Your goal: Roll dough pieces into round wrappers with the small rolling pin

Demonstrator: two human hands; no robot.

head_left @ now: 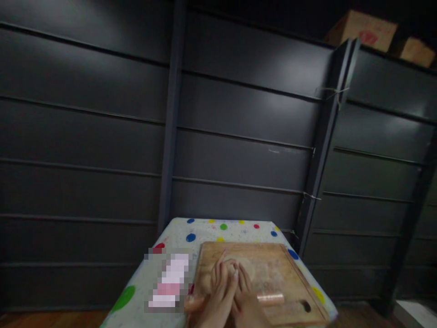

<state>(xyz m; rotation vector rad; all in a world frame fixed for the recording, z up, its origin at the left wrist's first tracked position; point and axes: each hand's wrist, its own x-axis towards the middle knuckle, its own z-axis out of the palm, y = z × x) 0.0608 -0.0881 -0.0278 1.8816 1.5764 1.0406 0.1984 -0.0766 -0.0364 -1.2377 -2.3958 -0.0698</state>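
My left hand (221, 284) and my right hand (243, 289) are side by side, thumbs close together, over a wooden cutting board (273, 259). Their fingers curve round a pale piece of dough (231, 269), partly hidden by them. A flat, pale round patch (247, 268), seemingly dough or flour, shows on the wood just beyond the fingers. To the right of my right wrist lies a shiny, copper-coloured cylinder (271, 298), its left part out of sight behind the wrist. A brownish rounded end (194, 303) shows left of my left wrist; whether the two belong together I cannot tell.
The board rests on a table with a polka-dot cloth (205, 228). A blurred-out pink and white item (170, 278) lies left of the board. Dark metal panels (239, 155) stand behind the table, and cardboard boxes (367, 29) sit high at the right.
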